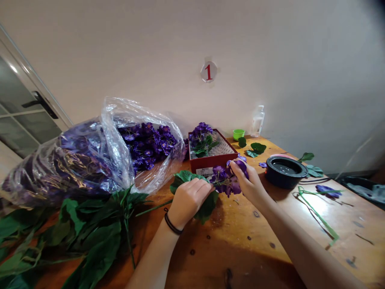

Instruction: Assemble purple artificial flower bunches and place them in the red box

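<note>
A purple artificial flower stem point(222, 180) with green leaves is held over the wooden table between both hands. My left hand point(191, 196), with a black band at the wrist, is closed around the stem just below the blossoms; its leaves stick out on both sides of the fist. My right hand point(248, 182) pinches the purple petals at the top of the blossom cluster. Behind the hands stands a red box point(215, 160) with a purple flower spray point(201, 136) lying in it.
At the left, a clear plastic bag point(117, 160) is full of purple flowers, with green leafy stems point(90, 224) in front. A black round pot point(285, 170), a green cup point(238, 134), a clear bottle point(258, 122), loose leaves point(257, 148) and green tape strips point(320, 220) lie to the right.
</note>
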`<control>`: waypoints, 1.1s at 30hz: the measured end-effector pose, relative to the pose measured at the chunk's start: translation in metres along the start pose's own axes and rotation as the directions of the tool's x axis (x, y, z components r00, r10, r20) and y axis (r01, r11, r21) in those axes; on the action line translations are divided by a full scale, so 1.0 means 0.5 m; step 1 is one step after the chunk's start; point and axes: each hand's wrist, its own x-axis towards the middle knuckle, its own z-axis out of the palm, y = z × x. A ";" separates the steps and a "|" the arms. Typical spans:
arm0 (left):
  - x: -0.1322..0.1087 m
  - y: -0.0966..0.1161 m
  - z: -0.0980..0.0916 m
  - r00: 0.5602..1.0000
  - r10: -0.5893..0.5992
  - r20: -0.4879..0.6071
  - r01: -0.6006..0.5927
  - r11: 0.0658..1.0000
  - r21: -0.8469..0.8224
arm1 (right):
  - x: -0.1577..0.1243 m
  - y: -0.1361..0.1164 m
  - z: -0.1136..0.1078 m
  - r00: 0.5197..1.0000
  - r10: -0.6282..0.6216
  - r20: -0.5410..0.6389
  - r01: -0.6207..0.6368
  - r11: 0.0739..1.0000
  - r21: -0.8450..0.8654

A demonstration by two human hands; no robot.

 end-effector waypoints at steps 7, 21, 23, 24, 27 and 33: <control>-0.002 -0.011 0.012 0.990 -0.118 -0.077 0.118 0.993 -0.002 | 0.001 -0.008 -0.009 0.976 -0.008 0.218 0.006 1.000 0.009; -0.010 -0.020 0.037 0.992 -0.128 -0.024 0.127 0.991 -0.046 | 0.004 0.041 0.011 0.994 -0.040 0.100 0.041 0.999 -0.012; -0.012 -0.020 0.043 0.992 -0.123 -0.024 0.123 0.992 -0.008 | 0.002 0.047 0.016 0.995 -0.036 0.095 0.038 0.999 -0.018; -0.012 -0.020 0.045 0.992 -0.120 -0.024 0.121 0.993 0.007 | 0.001 0.050 0.019 0.995 -0.032 0.094 0.034 0.999 -0.024; -0.012 -0.018 0.046 0.992 -0.122 -0.021 0.122 0.992 0.027 | -0.001 0.060 0.023 0.997 -0.014 0.082 0.017 0.999 -0.031; -0.011 -0.019 0.049 0.993 -0.120 0.009 0.119 0.992 0.048 | -0.003 0.083 0.025 0.993 -0.011 0.117 0.016 0.999 -0.040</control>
